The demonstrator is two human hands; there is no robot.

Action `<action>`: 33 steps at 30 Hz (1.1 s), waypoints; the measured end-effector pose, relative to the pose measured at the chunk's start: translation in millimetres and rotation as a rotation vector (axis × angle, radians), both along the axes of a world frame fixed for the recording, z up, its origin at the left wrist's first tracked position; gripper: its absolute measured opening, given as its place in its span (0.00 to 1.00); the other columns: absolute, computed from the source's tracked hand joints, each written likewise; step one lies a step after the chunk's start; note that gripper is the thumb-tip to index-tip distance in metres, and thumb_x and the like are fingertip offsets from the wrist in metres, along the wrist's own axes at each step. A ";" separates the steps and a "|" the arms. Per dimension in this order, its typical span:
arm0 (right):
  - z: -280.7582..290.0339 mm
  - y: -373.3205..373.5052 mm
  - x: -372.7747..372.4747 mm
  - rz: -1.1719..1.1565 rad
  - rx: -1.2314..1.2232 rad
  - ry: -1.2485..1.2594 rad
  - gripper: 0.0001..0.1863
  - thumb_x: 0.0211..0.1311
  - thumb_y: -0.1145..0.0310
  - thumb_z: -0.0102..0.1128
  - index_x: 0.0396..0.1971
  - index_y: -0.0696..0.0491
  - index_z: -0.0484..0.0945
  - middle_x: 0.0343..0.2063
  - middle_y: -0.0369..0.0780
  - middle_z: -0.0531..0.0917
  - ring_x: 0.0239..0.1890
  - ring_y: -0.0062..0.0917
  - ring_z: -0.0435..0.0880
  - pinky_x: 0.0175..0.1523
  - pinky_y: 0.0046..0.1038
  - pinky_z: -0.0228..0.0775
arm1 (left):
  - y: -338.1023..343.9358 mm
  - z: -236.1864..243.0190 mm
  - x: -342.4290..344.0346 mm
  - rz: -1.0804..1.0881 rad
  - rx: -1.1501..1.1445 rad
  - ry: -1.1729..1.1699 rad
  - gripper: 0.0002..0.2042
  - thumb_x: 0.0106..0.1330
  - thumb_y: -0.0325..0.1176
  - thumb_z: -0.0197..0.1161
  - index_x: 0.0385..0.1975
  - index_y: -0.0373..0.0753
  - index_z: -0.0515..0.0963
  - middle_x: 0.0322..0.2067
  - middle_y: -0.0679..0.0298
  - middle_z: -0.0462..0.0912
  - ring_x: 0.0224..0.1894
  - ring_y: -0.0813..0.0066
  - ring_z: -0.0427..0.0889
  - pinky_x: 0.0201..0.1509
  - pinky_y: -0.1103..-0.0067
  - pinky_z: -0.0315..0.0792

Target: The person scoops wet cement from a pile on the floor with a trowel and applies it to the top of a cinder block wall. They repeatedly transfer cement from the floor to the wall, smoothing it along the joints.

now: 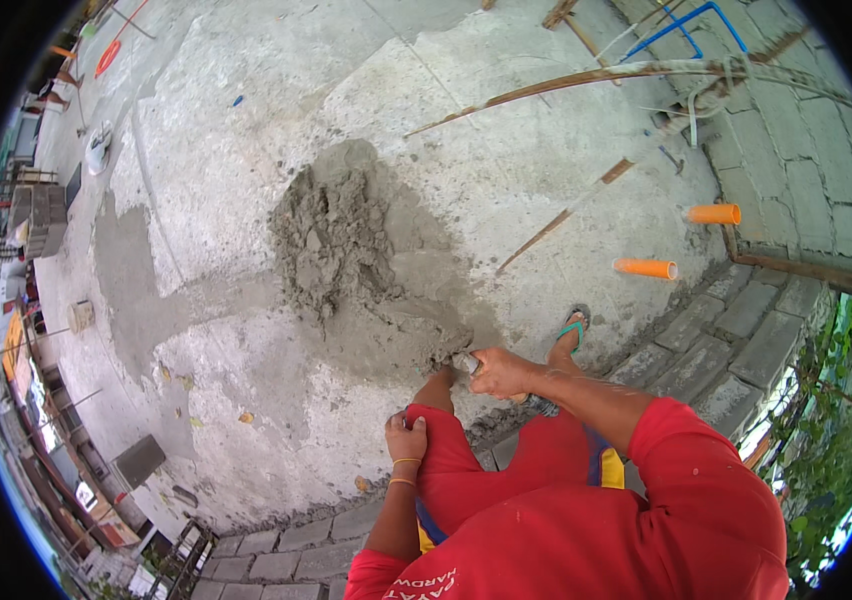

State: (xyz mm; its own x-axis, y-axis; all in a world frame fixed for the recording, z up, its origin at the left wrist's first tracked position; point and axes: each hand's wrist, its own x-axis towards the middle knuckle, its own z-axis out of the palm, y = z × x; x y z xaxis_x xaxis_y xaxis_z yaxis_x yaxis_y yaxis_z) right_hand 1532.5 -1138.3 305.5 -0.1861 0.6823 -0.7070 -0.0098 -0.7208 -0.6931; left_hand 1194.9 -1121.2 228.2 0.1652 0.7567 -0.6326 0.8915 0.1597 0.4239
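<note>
My right hand [502,373] is closed around the handle end of a trowel [466,363], with only a small grey part of it showing. The tool is at the near edge of a heap of wet grey mortar [334,238] on the concrete floor. My left hand [406,438] rests on my left knee, its fingers lying over the red trouser cloth, with nothing in it. A foot in a green-strapped flip-flop [574,328] stands right of the mortar.
Two orange pipe stubs [646,268] stick up at the right, near the block wall [796,170]. Long wooden strips [566,220] lie beyond the mortar. A loose grey block [139,461] sits at left, stacked blocks [43,220] farther off. Block courses [276,567] run behind me.
</note>
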 end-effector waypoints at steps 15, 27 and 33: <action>270.1 -433.5 233.3 -0.608 -0.176 -0.200 0.15 0.53 0.65 0.70 0.35 0.59 0.78 0.17 0.39 0.81 0.18 0.27 0.81 0.26 0.33 0.74 | -14.1 124.6 160.0 -0.037 -0.345 0.097 0.12 0.70 0.38 0.61 0.48 0.41 0.79 0.31 0.67 0.79 0.26 0.71 0.80 0.22 0.72 0.68; 274.3 -606.4 335.4 -1.512 -0.206 -0.119 0.11 0.58 0.71 0.72 0.32 0.57 0.76 0.18 0.38 0.79 0.15 0.24 0.78 0.19 0.33 0.69 | -66.3 185.7 476.8 -0.738 -0.433 0.003 0.09 0.69 0.36 0.60 0.40 0.39 0.82 0.31 0.64 0.83 0.29 0.70 0.84 0.23 0.72 0.73; 285.1 -642.5 411.0 -1.852 -0.187 -0.079 0.11 0.60 0.71 0.70 0.26 0.56 0.75 0.16 0.37 0.77 0.13 0.27 0.76 0.17 0.36 0.69 | -14.9 151.5 636.8 -0.957 -0.360 0.003 0.08 0.69 0.34 0.59 0.41 0.40 0.82 0.33 0.63 0.84 0.31 0.68 0.86 0.24 0.70 0.74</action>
State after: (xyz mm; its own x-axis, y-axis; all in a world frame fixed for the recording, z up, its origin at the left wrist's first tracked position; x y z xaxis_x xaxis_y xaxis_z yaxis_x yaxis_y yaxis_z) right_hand 1943.6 -1780.8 590.6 0.6424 -0.1250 -0.7561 -0.7482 0.1113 -0.6541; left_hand 1831.7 -1136.1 379.8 0.5983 0.0729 -0.7980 0.7132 -0.5024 0.4888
